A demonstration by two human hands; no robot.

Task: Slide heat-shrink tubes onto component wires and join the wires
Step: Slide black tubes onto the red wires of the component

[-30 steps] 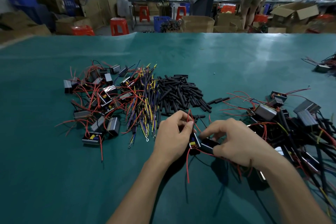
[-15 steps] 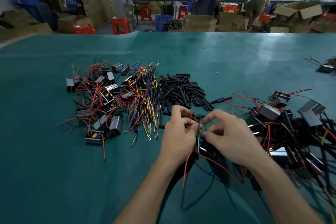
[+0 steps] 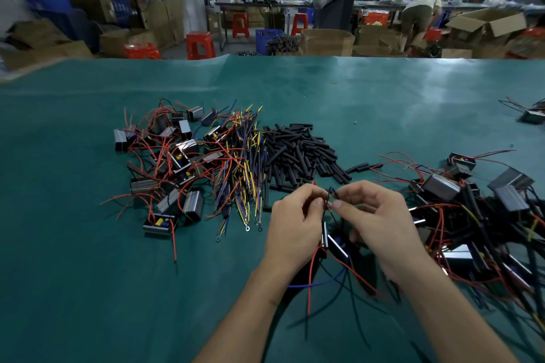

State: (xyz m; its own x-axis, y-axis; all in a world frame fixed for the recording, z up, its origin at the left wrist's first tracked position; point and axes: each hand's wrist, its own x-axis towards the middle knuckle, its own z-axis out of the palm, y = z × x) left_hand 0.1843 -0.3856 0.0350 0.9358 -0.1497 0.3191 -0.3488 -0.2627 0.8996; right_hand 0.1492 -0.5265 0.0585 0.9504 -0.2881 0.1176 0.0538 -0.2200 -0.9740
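Both forearms and hands [image 3: 298,224] are bare, with no sleeves showing.

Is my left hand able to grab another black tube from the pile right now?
Probably not yet: the left hand is pinching the wires with the right hand. The tube pile lies unobstructed just beyond.

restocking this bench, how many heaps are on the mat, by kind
component heaps: 3
wire heap: 1
tube heap: 1
total: 5
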